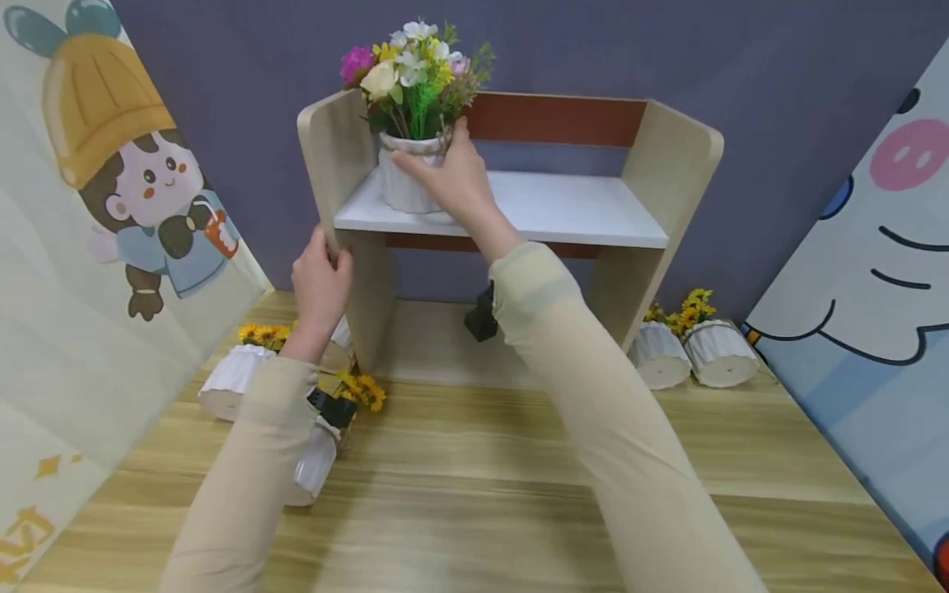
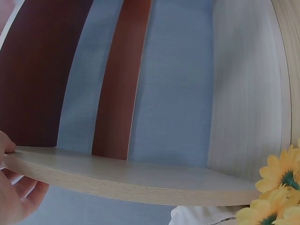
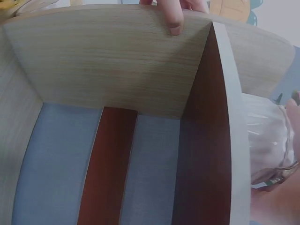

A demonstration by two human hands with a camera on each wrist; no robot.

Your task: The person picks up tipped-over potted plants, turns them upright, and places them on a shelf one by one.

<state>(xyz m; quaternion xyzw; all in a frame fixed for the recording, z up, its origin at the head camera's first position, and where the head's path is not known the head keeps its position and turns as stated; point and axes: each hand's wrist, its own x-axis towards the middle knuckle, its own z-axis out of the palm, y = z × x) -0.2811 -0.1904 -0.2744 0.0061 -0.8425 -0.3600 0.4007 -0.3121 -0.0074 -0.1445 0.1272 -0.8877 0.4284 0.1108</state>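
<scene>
A white ridged flower pot with mixed white, yellow, pink and green artificial flowers stands upright at the left end of the shelf unit's white upper board. My right hand grips this pot from its right side, thumb across the front near the twine-tied rim. In the right wrist view the pot shows beyond the board's edge. Lower down, my left hand holds the front edge of the left side panel, with its thumb on the inner face and the other fingers outside, as the left wrist view shows.
White pots with yellow flowers lie tipped over left of the unit, including one by the wall and one nearer me. Two more pots lie right of the unit. The wooden table extends in front; printed panels flank both sides.
</scene>
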